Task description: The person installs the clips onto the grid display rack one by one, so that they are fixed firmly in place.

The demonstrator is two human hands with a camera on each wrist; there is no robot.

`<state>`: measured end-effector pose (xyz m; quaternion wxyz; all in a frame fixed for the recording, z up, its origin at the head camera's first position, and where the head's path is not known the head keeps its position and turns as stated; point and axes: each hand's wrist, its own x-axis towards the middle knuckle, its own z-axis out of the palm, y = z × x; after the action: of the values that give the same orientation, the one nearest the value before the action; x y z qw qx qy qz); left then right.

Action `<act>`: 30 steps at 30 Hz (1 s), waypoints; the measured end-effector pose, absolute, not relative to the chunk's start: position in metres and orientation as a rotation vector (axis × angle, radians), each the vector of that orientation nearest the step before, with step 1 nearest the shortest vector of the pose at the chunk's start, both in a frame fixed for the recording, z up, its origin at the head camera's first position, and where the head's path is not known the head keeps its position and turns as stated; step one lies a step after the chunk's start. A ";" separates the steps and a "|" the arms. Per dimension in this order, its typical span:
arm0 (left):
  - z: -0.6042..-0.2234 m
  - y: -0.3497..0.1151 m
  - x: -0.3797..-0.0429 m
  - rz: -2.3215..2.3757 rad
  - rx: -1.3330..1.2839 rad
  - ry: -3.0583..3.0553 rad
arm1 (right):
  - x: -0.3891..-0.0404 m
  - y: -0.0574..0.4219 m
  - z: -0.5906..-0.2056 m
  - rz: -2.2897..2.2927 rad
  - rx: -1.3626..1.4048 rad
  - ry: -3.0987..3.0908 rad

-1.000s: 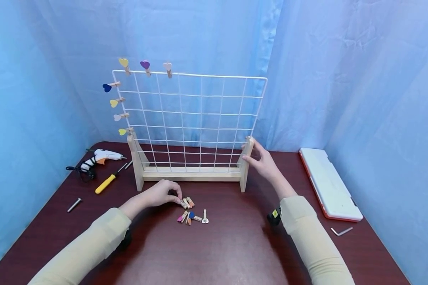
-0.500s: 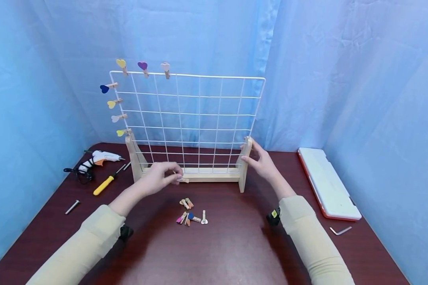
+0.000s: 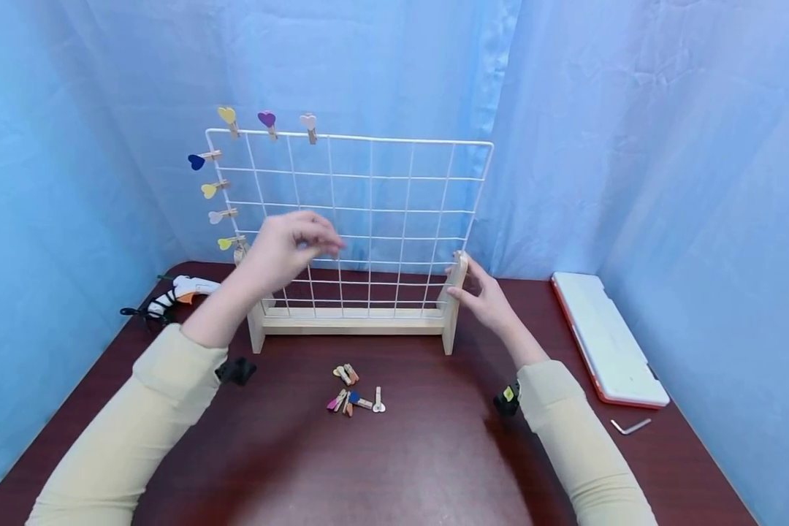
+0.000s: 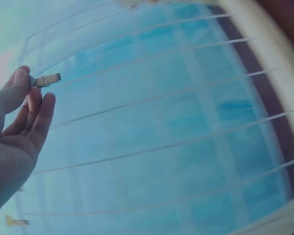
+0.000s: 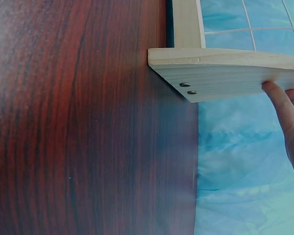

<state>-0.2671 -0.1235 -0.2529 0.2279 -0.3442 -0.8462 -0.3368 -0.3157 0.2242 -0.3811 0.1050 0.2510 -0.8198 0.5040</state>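
My left hand (image 3: 292,248) is raised in front of the white wire grid (image 3: 371,175). Between thumb and fingertips it pinches a small wooden clothespin (image 4: 48,80), whose heart is mostly covered by the fingers. In the head view that clothespin is hidden or blurred. My right hand (image 3: 489,296) holds the right wooden upright (image 3: 455,292) of the grid's stand, thumb in front and fingers behind. Heart clothespins are clipped along the grid's left and top edges, among them a purple one (image 3: 267,120) and a dark blue one (image 3: 199,161).
Several loose heart clothespins (image 3: 348,402) lie on the dark red table (image 3: 394,460) before the stand. A glue gun (image 3: 187,288) with its cord is at the left. To the right lie a white and orange case (image 3: 608,340) and a hex key (image 3: 630,427).
My left hand has picked a clothespin from the loose group and lifted it up in front of the grid. My right hand has stayed at the upright.
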 end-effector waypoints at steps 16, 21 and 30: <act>-0.131 -0.104 -0.298 -0.811 -0.520 -2.231 | -0.315 0.226 -0.380 1.472 0.748 -2.424; -0.126 -0.098 -0.312 -0.781 -0.514 -2.228 | -0.316 0.226 -0.380 1.454 0.744 -2.431; -0.135 -0.090 -0.323 -0.717 -0.562 -2.235 | -0.316 0.227 -0.381 1.463 0.749 -2.413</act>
<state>-0.3229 -0.0903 -0.1345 0.3562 -0.2178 -0.8653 -0.2775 -0.3163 0.2270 -0.3813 0.1106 0.2549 -0.8215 0.4980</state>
